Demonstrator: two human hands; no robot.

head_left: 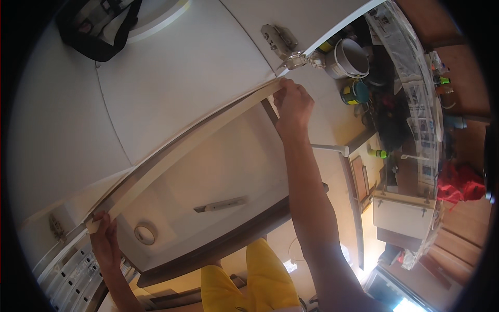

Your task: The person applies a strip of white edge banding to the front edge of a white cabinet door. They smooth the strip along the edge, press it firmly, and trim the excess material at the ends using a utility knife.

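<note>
A long pale strip of tape (187,143) runs taut along the upper edge of an open drawer (208,156), just below a white cabinet front (171,67). My right hand (293,106) pinches the strip at its upper right end, near a metal hinge (299,60). At the lower left end, my left hand (104,236) has its fingers closed on the same strip. Inside the drawer lie a utility knife (218,204) and a tape roll (145,233), both below the strip.
Paint cans (355,92) and a bucket (347,58) stand to the right, beside newspaper sheets (418,119) and a red bundle (460,182). A black bag (96,28) sits at upper left. A ladder (73,265) is at lower left. My legs in yellow shorts (270,275) show below the drawer.
</note>
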